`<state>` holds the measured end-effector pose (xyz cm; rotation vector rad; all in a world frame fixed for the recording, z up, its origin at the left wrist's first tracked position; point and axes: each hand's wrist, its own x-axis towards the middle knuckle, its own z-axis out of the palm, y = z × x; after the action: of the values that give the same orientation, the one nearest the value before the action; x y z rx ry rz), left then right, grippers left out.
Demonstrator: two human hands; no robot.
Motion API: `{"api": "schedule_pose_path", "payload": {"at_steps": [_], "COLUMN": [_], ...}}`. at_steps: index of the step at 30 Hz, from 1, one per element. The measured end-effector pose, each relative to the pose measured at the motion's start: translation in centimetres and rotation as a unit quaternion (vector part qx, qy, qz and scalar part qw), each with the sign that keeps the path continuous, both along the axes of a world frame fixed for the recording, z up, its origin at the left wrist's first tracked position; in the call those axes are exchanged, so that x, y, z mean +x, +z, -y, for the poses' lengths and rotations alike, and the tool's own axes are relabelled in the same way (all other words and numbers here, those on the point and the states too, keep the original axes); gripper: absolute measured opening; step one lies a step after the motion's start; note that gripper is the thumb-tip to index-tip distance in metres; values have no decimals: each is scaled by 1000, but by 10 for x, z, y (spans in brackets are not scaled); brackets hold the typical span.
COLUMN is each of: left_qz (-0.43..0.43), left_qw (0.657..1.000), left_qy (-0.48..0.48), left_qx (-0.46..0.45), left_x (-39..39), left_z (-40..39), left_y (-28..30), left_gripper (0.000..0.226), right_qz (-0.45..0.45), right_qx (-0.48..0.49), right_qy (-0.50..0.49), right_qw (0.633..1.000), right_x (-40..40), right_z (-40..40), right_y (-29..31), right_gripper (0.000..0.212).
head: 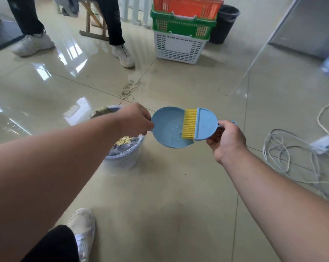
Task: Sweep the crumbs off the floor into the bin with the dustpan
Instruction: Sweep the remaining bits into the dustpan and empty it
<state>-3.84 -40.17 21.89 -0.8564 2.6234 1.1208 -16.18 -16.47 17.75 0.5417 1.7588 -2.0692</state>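
My left hand [134,119] grips the handle end of a small round blue dustpan [166,129], held in the air above the floor. My right hand [227,139] holds a blue hand brush [203,123] by its handle, and its yellow bristles rest inside the pan. Under my left forearm stands a small bin [125,152] lined with a clear bag, with yellowish scraps inside. A patch of dark crumbs [128,88] lies on the tiled floor beyond the pan.
Stacked orange, green and white baskets [180,29] stand at the back, next to a black bin [225,23]. A seated person's legs and shoes [123,54] are at the back left. White cables [292,152] coil on the right. My own shoe [83,229] is at the bottom.
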Motion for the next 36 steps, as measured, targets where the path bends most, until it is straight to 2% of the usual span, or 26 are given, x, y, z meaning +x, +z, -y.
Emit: {"api": "schedule_pose_path", "payload": {"at_steps": [4, 11, 15, 18, 20, 25, 28, 32, 36], "left_qz": [15, 53, 93, 128, 143, 181, 216, 229, 229], "left_qw": [999, 994, 992, 988, 986, 980, 974, 971, 970], "left_qy": [1, 31, 0, -28, -34, -11, -7, -1, 11], "left_qx": [41, 88, 81, 78, 78, 82, 73, 75, 80], "left_x": [-11, 0, 14, 22, 27, 46, 57, 62, 61], "left_z": [-40, -87, -98, -101, -100, -84, -68, -52, -41], "left_y": [-16, -78, -114, -138, -154, -190, -206, -216, -224], "left_gripper": [17, 20, 17, 16, 16, 17, 13, 9, 10], "right_qz": [10, 24, 50, 62, 50, 13, -20, -36, -40], "right_qx": [17, 111, 179, 248, 306, 431, 492, 528, 527], "right_qy": [-32, -78, -88, -81, -61, 43, 88, 124, 162], "right_qw": [999, 990, 979, 963, 949, 901, 866, 840, 833], "right_x": [-11, -11, -4, 3, 7, 13, 10, 4, 2], "right_z": [-46, -117, -150, -169, -178, -198, -207, -209, -193], "right_y": [-5, -49, -83, -114, -135, -166, -179, -194, -205], "right_gripper": [7, 16, 6, 23, 32, 23, 25, 26, 25]}}
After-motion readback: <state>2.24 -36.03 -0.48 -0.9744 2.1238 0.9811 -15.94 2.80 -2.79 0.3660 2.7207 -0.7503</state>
